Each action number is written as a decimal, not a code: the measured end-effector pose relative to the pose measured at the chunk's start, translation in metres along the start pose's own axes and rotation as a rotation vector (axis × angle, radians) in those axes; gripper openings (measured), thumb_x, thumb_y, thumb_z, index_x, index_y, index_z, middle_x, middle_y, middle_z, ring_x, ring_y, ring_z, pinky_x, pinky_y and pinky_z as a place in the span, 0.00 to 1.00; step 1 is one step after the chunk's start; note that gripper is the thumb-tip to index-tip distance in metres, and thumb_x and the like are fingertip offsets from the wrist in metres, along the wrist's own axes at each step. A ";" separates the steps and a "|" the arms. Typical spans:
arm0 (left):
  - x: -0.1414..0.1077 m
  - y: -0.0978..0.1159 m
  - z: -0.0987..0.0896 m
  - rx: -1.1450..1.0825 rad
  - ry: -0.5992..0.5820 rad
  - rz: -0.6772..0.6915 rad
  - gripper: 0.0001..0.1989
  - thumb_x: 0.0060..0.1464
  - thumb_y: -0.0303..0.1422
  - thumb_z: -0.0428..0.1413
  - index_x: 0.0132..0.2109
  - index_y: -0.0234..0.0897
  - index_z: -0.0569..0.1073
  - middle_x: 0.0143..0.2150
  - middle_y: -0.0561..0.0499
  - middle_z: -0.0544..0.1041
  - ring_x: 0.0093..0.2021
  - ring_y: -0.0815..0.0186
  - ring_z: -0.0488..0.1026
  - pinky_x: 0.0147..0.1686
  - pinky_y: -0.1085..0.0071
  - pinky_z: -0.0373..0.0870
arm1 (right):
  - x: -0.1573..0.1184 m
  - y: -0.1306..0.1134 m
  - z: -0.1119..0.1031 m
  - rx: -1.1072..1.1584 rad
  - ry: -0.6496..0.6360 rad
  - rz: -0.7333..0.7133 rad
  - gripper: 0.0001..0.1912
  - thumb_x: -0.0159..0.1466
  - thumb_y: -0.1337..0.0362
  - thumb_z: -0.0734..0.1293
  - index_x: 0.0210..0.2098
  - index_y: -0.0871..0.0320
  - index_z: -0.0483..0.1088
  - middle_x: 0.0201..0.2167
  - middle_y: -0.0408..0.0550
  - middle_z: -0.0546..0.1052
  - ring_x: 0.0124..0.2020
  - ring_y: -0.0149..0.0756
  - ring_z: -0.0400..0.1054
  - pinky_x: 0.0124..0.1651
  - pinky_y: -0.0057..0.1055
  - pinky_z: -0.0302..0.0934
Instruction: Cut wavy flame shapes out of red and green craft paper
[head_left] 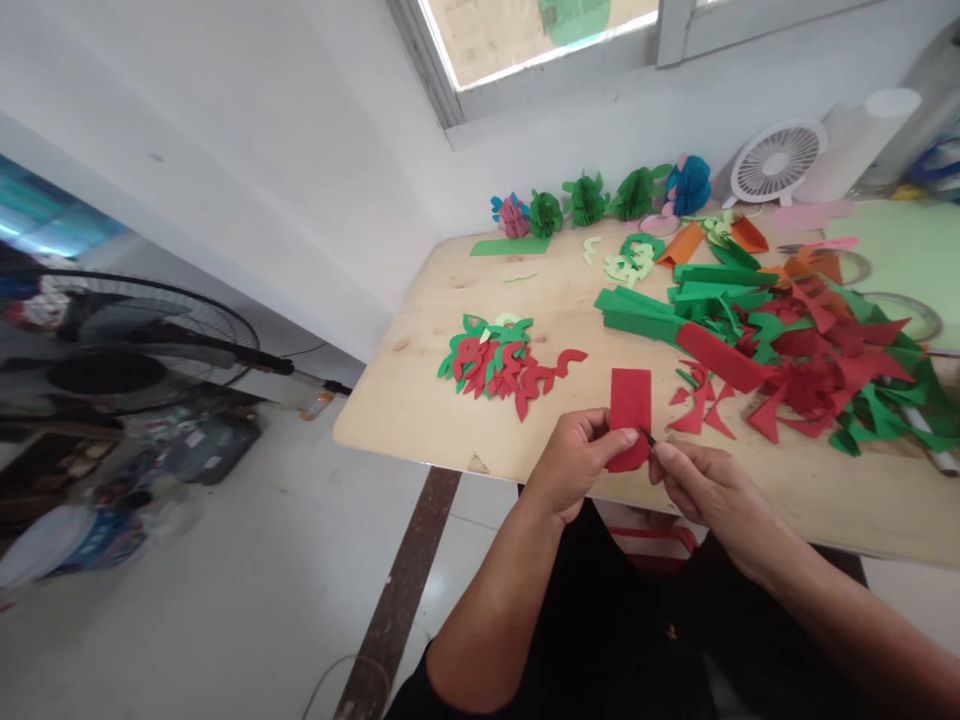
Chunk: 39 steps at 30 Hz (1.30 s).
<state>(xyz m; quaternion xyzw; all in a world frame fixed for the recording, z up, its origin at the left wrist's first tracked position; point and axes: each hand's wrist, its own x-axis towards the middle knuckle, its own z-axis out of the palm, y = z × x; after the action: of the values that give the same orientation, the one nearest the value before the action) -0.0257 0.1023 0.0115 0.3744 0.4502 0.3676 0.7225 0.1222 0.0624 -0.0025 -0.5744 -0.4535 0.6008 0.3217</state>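
Observation:
My left hand [577, 455] pinches a folded rectangle of red paper [631, 395] above the table's front edge, thumb on top. The lower end of that paper looks rounded. My right hand [694, 480] is closed round small scissors [649, 440], whose dark tip meets the paper's right edge. Their handles are mostly hidden by my fingers. Left of my hands lies a pile of cut red and green paper shapes [491, 360]. Just to the right are red paper scraps [705, 405].
A large heap of red and green offcuts [810, 370] covers the table's right side. Folded green strips [641, 312] lie beside it. Paper honeycomb figures [589, 200] and a small white fan [778, 162] stand along the wall. A larger black fan [112, 370] is at the left.

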 end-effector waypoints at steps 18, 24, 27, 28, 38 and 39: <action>0.001 -0.002 0.000 -0.013 0.043 0.010 0.10 0.42 0.35 0.62 0.27 0.31 0.73 0.25 0.50 0.74 0.27 0.70 0.69 0.32 0.71 0.67 | 0.003 -0.003 0.001 -0.017 -0.005 -0.008 0.25 0.60 0.43 0.57 0.23 0.57 0.65 0.12 0.34 0.51 0.14 0.26 0.42 0.18 0.26 0.38; 0.000 -0.001 0.000 -0.016 0.047 -0.001 0.10 0.41 0.36 0.62 0.26 0.32 0.73 0.25 0.51 0.74 0.27 0.70 0.69 0.32 0.71 0.67 | 0.005 0.001 -0.001 -0.033 0.005 -0.035 0.23 0.61 0.45 0.58 0.22 0.57 0.65 0.13 0.35 0.53 0.15 0.27 0.44 0.18 0.26 0.39; 0.000 -0.001 0.001 -0.017 0.046 0.002 0.10 0.42 0.35 0.62 0.26 0.31 0.73 0.26 0.50 0.74 0.27 0.70 0.69 0.33 0.70 0.67 | 0.004 0.001 -0.001 -0.030 0.014 -0.026 0.22 0.61 0.46 0.58 0.22 0.57 0.64 0.12 0.35 0.52 0.14 0.26 0.43 0.18 0.26 0.38; -0.001 -0.001 0.001 -0.020 0.048 0.002 0.10 0.42 0.35 0.62 0.26 0.31 0.73 0.26 0.50 0.74 0.28 0.70 0.70 0.33 0.70 0.67 | 0.004 0.001 0.000 -0.029 0.013 -0.021 0.22 0.61 0.46 0.58 0.22 0.57 0.64 0.12 0.34 0.52 0.14 0.26 0.43 0.18 0.26 0.38; -0.002 -0.001 0.000 -0.044 0.035 -0.014 0.10 0.42 0.35 0.62 0.27 0.31 0.73 0.26 0.51 0.74 0.28 0.70 0.69 0.33 0.71 0.67 | 0.007 0.000 -0.006 -0.135 0.028 -0.114 0.20 0.62 0.50 0.59 0.21 0.56 0.64 0.14 0.36 0.54 0.15 0.28 0.47 0.18 0.27 0.41; -0.002 -0.001 0.000 -0.049 0.043 -0.019 0.10 0.42 0.35 0.62 0.27 0.31 0.73 0.25 0.51 0.74 0.27 0.71 0.69 0.32 0.72 0.67 | 0.007 0.000 -0.007 -0.149 0.024 -0.120 0.20 0.62 0.51 0.59 0.21 0.56 0.64 0.13 0.36 0.54 0.15 0.28 0.47 0.18 0.27 0.41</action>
<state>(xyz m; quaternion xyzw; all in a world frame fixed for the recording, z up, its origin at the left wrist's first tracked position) -0.0266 0.0998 0.0115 0.3444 0.4600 0.3798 0.7250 0.1283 0.0704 -0.0048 -0.5757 -0.5266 0.5382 0.3187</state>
